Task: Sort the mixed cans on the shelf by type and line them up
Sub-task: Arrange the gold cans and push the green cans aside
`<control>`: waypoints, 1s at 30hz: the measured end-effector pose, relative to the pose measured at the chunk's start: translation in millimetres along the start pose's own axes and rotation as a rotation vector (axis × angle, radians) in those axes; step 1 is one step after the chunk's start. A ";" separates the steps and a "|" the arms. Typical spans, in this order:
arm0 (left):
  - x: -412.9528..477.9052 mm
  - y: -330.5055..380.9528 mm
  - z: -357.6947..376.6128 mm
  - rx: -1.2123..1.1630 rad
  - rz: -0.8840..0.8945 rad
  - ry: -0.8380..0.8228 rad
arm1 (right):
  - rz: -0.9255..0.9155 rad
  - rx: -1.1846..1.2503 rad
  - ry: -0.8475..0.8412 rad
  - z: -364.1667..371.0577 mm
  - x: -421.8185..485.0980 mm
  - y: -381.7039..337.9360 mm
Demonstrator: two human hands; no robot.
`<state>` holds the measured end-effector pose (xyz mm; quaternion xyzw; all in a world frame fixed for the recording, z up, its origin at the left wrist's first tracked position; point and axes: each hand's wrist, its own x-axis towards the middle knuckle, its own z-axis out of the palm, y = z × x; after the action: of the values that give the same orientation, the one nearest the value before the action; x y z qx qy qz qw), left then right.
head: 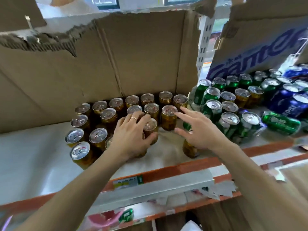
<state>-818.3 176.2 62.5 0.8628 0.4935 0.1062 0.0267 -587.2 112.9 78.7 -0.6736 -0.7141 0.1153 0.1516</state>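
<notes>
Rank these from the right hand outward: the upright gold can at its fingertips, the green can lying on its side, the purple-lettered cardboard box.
From the right hand:
1. Gold can, just left of its fingertips.
2. Green can on its side, rightward on the shelf.
3. Purple-lettered box, farther back, upper right.
</notes>
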 end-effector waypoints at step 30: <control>15.2 100.6 47.0 -0.194 0.219 -0.061 | 0.170 0.092 0.038 -9.2 -76.9 66.6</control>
<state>-715.9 140.5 34.2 0.9077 0.3828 0.1294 0.1133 -518.4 40.3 58.0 -0.7262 -0.6453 0.1478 0.1855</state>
